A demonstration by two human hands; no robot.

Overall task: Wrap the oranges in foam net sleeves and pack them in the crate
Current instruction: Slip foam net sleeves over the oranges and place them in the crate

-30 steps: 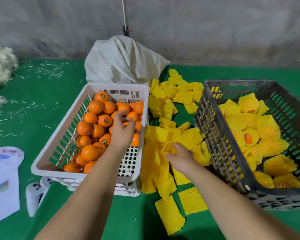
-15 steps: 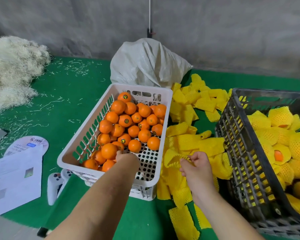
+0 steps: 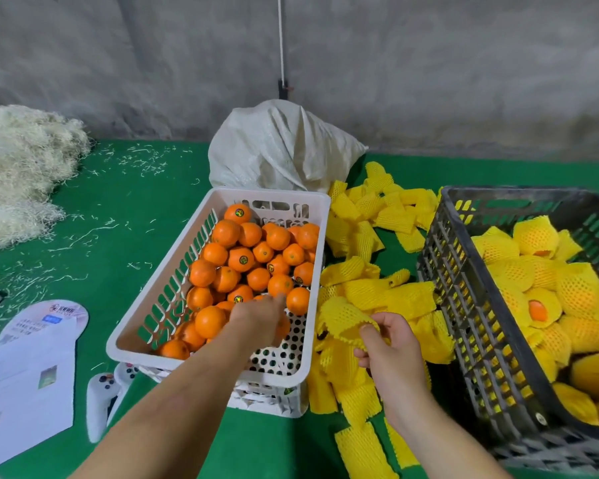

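Oranges [image 3: 253,264] look firm, smooth; left hand [image 3: 256,319] cups one (grip partly hidden), right hand [image 3: 388,340] pinches soft, springy sleeve [image 3: 343,316].

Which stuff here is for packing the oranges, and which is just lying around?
For the job: oranges in the white basket, yellow foam sleeves, dark crate, sleeve in the right hand.

Lying about: white sack, straw pile, papers, game controller.
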